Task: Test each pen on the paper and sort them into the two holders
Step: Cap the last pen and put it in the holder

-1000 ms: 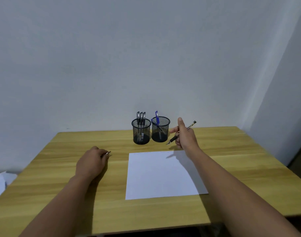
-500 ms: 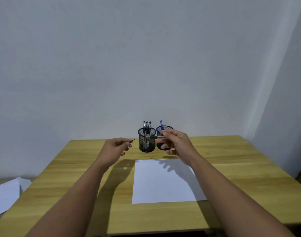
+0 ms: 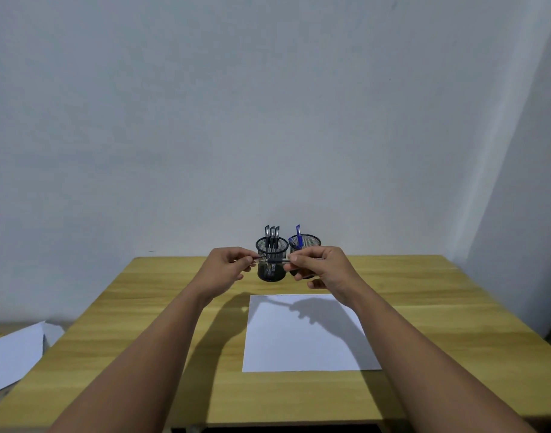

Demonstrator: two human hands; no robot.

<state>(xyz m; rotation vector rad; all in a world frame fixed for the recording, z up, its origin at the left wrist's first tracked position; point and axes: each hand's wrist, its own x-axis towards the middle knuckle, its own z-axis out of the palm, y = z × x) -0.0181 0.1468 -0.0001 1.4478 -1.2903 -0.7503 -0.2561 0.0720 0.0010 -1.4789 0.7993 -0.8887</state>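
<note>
Both hands hold one pen (image 3: 275, 261) level between them, left hand (image 3: 225, 270) pinching its tip end, right hand (image 3: 322, 268) its barrel. It looks light, stiff and slippery; best gripped mid-barrel.

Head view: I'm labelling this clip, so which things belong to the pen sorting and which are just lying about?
Job in hand:
- slim dark pen, held level between left hand and right hand
- white paper sheet
- black mesh holder with black pens
- black mesh holder with blue pens
- wooden table

Lying about:
- loose white sheets beside the table
</note>
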